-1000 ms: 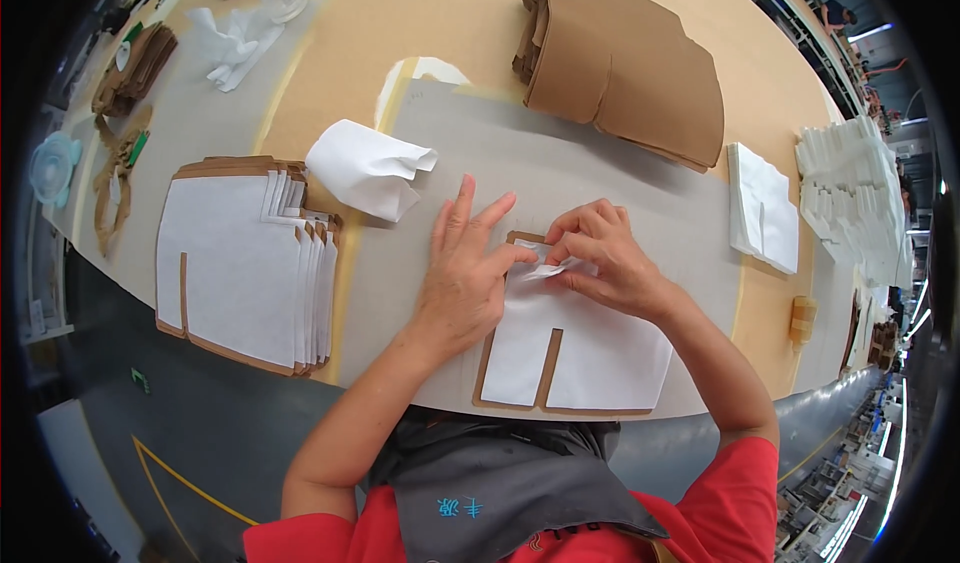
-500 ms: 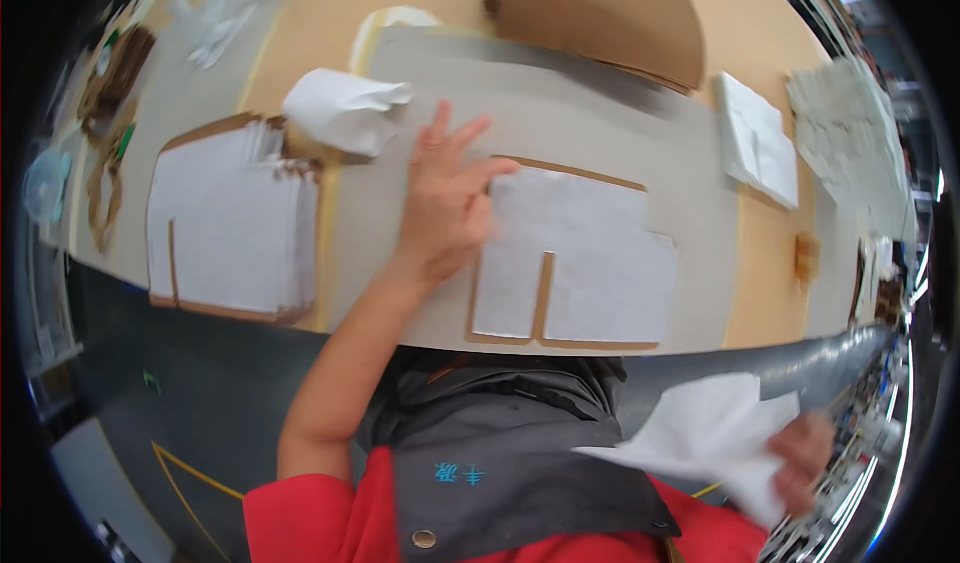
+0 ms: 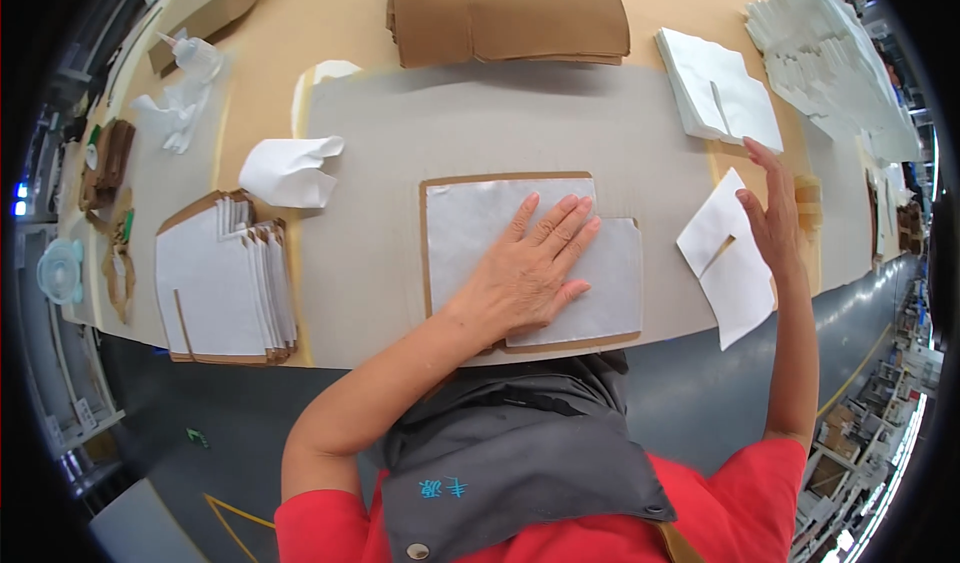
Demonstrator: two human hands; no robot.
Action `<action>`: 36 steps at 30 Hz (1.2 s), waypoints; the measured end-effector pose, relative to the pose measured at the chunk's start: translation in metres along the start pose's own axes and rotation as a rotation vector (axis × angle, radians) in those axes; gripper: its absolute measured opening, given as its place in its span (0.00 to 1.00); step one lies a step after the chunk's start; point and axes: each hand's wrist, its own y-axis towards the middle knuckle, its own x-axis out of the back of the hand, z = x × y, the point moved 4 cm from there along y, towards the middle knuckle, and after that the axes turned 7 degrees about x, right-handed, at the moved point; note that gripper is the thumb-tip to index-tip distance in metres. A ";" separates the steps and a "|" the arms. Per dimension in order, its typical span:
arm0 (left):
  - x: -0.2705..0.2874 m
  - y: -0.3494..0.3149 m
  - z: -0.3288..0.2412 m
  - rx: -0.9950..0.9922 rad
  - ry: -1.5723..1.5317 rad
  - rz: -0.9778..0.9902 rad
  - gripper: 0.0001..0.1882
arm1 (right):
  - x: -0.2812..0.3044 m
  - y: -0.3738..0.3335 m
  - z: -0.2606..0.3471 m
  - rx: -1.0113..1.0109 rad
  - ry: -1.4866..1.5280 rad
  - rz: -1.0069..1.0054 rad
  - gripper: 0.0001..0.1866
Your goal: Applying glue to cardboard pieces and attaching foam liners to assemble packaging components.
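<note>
My left hand (image 3: 535, 268) lies flat, fingers spread, on a notched white sheet (image 3: 470, 213) that covers a slightly larger brown card piece (image 3: 424, 248). My right hand (image 3: 775, 208) is open, with its index fingertip at the near edge of a stack of white slit sheets (image 3: 712, 93). Beside that hand, a loose white slit sheet (image 3: 715, 231) rests at the table's front edge, its lower corner sticking out past it. The hand appears not to grip this sheet. My left wrist and palm hide part of the piece under them.
At left stands a pile of white-faced brown pieces (image 3: 205, 283), with a crumpled white sheet (image 3: 285, 173) above it. Stacked brown card (image 3: 520, 13) sits at the far middle. More white sheets (image 3: 820, 58) fill the far right, and a tape roll (image 3: 808, 201) is near my right hand.
My right hand has come up from below the table edge and let go of the white sheet, now at that edge. My left hand has moved from the piece's far-left corner to flat on it.
</note>
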 end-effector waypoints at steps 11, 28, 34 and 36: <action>0.031 -0.036 0.082 0.377 0.251 0.057 0.37 | -0.058 0.058 0.109 0.240 0.226 0.100 0.20; -0.032 -0.015 -0.061 -0.282 -0.119 0.254 0.39 | -0.115 0.098 0.124 0.200 0.390 0.485 0.19; -0.033 -0.069 -0.091 -0.449 -0.095 0.163 0.42 | -0.108 0.112 0.124 0.069 0.445 0.620 0.17; -0.005 -0.074 -0.073 -0.298 -0.104 0.208 0.42 | -0.110 0.108 0.121 0.016 0.427 0.667 0.16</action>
